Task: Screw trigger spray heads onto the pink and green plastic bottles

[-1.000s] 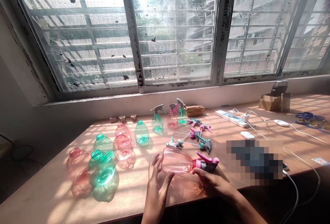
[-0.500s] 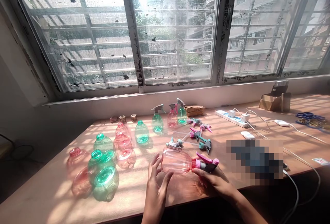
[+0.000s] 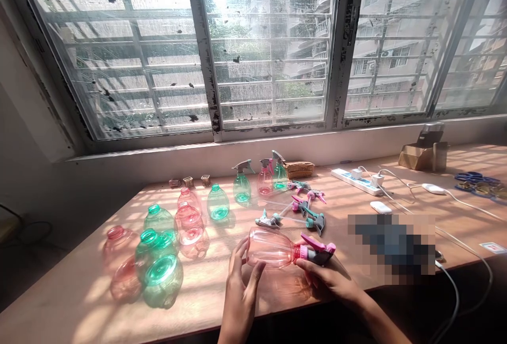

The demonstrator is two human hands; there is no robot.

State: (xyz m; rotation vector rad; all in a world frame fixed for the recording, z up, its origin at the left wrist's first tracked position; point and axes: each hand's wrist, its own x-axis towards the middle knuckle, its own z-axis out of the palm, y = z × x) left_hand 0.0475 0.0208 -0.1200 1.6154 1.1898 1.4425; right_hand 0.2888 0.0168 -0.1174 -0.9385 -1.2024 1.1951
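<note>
A clear red spray bottle [image 3: 271, 248] with a pink and grey trigger head [image 3: 317, 251] lies sideways between my hands, just above the table's front part. My left hand [image 3: 242, 275] grips its base end, thumb in front and fingers behind. At the neck, my right hand [image 3: 327, 276] holds the pink collar, its thumb along the near side and the other fingers partly hidden underneath. Behind the bottle lie several loose trigger heads [image 3: 269, 220] with thin tubes. Finished-looking spray bottles stand farther back, among them a green one [image 3: 241, 184] and a red one [image 3: 264, 181].
Several headless bottles stand on the left, including a green bottle [image 3: 158, 265] and a red bottle [image 3: 190, 225]. A power strip [image 3: 356, 182] with white cables, a white case [image 3: 381, 207] and a blurred patch are on the right. A brown box [image 3: 300, 169] sits by the wall.
The red spray bottle and both hands have barely shifted, the bottle moving very slightly left. Everything else on the table stays as it was.
</note>
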